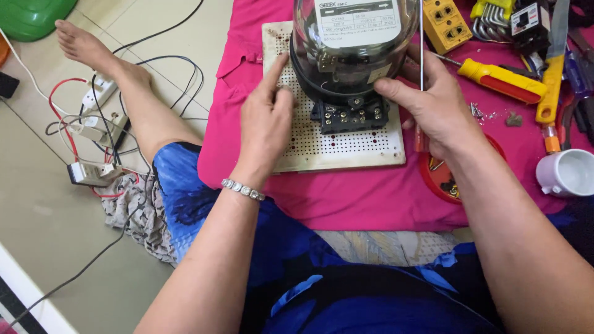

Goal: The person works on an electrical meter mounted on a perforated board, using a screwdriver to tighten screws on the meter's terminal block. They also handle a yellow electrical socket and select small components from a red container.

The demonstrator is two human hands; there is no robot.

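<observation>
So you've got the electric meter [346, 55] sitting at the top of that white perforated board [309, 139], which lies on the pink cloth [346, 198] across your lap, about 12 o'clock from your hands. Your left hand [266, 120] is curled loosely with the thumb and forefinger touching the meter's base from its 9 o'clock side, not really clamped on anything. Your right hand [433, 102] is closed around a thin screwdriver [421, 43] with the shaft sticking straight up, while its fingertips press on the meter's black lower rim at 3 o'clock. Handling-wise, I'd guess this thing is heavier than it looks, and that clear dome cover [352, 28] is smooth and probably slippery and crack-prone, so don't grab it there. The stiff black base and the terminal block [350, 115] at 6 o'clock look like the safer places to take hold. The board seems rigid, but the cloth under it is soft, so it could rock. The yellow-handled screwdriver [501, 80] lies off at 2 o'clock.
</observation>
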